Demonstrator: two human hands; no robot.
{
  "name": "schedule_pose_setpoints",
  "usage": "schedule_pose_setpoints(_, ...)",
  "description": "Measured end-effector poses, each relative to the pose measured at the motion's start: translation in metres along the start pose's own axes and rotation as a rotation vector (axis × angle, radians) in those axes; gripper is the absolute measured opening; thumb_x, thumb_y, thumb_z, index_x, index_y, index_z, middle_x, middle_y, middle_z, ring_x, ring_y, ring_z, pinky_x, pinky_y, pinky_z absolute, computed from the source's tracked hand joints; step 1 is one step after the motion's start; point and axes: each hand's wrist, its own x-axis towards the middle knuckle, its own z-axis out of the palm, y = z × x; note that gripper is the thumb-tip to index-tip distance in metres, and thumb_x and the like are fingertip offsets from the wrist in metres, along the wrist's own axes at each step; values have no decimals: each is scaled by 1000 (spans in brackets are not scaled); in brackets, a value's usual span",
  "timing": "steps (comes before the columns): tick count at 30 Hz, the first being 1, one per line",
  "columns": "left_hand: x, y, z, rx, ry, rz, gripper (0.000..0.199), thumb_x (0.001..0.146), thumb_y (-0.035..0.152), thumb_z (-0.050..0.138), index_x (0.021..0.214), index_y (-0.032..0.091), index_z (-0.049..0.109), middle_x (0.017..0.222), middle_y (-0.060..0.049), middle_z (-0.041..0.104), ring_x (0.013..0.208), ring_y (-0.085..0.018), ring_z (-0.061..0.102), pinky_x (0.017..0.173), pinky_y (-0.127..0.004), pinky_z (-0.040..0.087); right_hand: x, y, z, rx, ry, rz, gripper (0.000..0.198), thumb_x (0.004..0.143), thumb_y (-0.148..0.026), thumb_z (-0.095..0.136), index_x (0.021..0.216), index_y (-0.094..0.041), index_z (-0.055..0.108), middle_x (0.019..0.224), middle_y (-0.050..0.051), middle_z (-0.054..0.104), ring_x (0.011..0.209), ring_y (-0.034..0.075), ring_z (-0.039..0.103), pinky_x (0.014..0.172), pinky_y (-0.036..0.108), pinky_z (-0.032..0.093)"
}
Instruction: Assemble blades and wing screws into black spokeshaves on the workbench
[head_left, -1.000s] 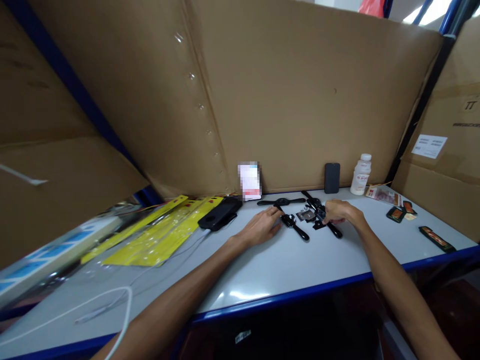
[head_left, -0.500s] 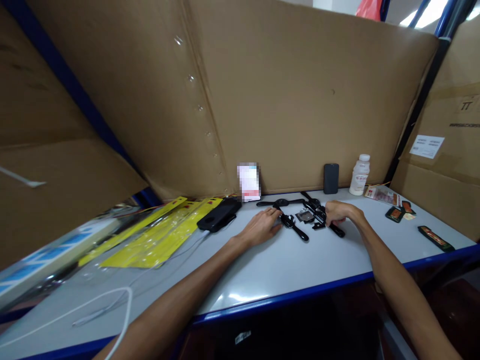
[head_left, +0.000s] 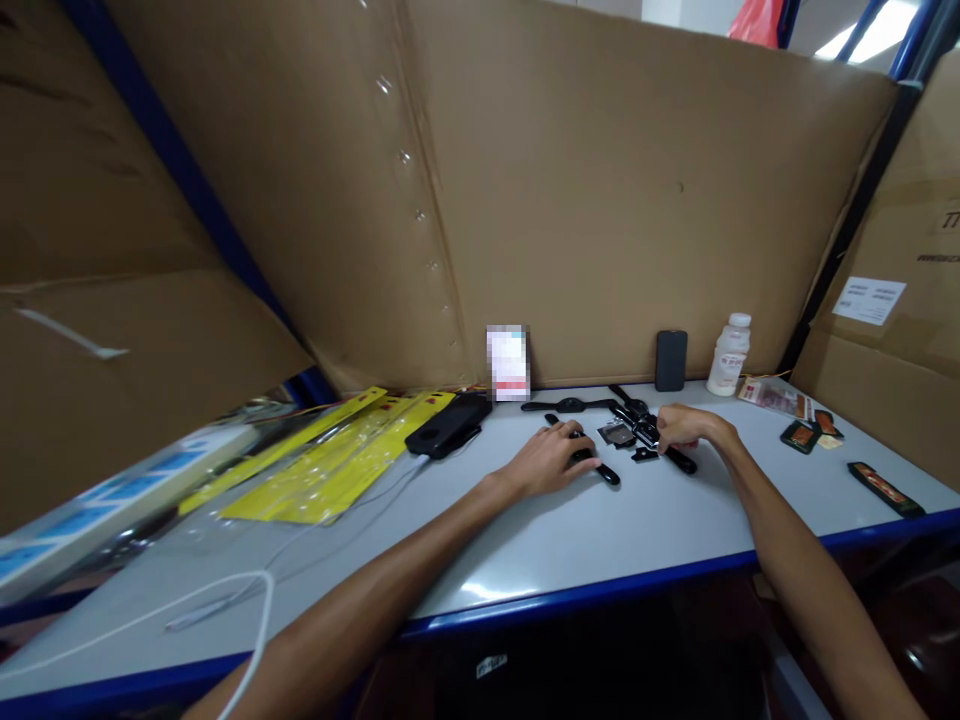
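Note:
Two black spokeshaves lie at an angle on the grey tabletop under my hands. My left hand (head_left: 551, 460) has its fingers curled over the middle of the left spokeshave (head_left: 609, 477), hiding its body; both handle ends stick out. My right hand (head_left: 679, 428) is closed at the right spokeshave (head_left: 681, 461), whose near handle points toward the table edge. Between the hands lie flat metal blades (head_left: 619, 433) and a small black plate (head_left: 643, 454). Behind them rests another spokeshave (head_left: 570, 405), lying crosswise, with one more (head_left: 630, 400) beside it.
A black power bank (head_left: 448, 425) with a cable and yellow blister cards (head_left: 322, 480) lie at left. Against the cardboard stand a lit phone (head_left: 508, 363), a dark phone (head_left: 671, 361) and a bottle (head_left: 728, 356). Snack packets (head_left: 885, 488) lie at right. A blue edge (head_left: 570, 603) borders the table.
My left hand has moved right, from the end of the left spokeshave onto its middle. My right hand stays closed at the other spokeshave. The view has shifted slightly left.

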Motion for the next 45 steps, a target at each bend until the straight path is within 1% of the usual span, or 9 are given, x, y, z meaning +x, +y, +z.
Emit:
schedule_pose_setpoints(6,-10,-13,-20,174,-111,-130,18,94,30,53,93,21,68,104,-9,64,92,-24,65,76,-32,51,-8,-7,-3,-8,42,1,17,77,-18,64,64,-18,54,44,-2,52,44,15,55,49,24,43)
schedule_pose_setpoints(10,-17,-26,-30,242,-133,-204,15,87,18,55,85,19,69,95,-10,68,87,-24,67,74,-32,51,-13,-11,-8,-2,98,-53,18,80,-16,60,64,-18,54,44,-2,51,45,16,56,50,24,42)
schedule_pose_setpoints(17,-18,-29,-38,391,-167,-349,19,87,15,53,90,13,72,89,-17,73,89,-30,71,85,-43,50,-16,-29,3,86,0,-239,4,82,-20,59,79,-18,59,50,-5,55,46,14,57,48,21,42)
schedule_pose_setpoints(23,-24,-36,-40,422,-197,-421,26,86,7,47,95,9,71,94,-22,73,87,-35,72,77,-45,52,-11,-63,30,118,-26,-326,9,77,-24,69,76,-17,63,53,-5,56,42,11,54,43,20,39)
schedule_pose_setpoints(26,-23,-35,-41,406,-176,-410,25,86,8,47,97,10,70,100,-22,71,93,-35,71,76,-43,53,-9,-70,35,128,36,-305,12,83,-29,66,78,-18,66,55,-3,60,46,13,58,46,21,41)
schedule_pose_setpoints(30,-17,-28,-39,343,-104,-334,28,91,12,46,111,16,66,111,-16,68,102,-30,68,82,-39,52,-5,-63,31,95,295,-187,21,93,-33,55,87,-18,67,91,8,73,77,19,69,61,24,45)
schedule_pose_setpoints(35,-10,-21,-24,77,-34,3,28,92,16,49,114,20,65,113,-10,67,104,-24,64,90,-34,51,5,-50,30,24,441,-33,29,88,-45,65,88,-16,67,107,18,70,106,32,65,77,32,45)
schedule_pose_setpoints(41,-12,-30,-25,84,-73,10,42,76,4,51,111,19,67,111,-9,68,105,-25,63,93,-36,50,22,-48,34,117,397,-1,34,72,-49,79,79,-20,63,91,8,72,91,25,67,65,26,43)
schedule_pose_setpoints(45,-17,-42,-36,70,-158,-32,42,72,7,57,107,25,70,108,-6,69,103,-24,65,87,-31,50,30,-44,33,269,408,-36,27,71,-32,79,84,-20,60,78,0,68,70,16,65,54,20,39)
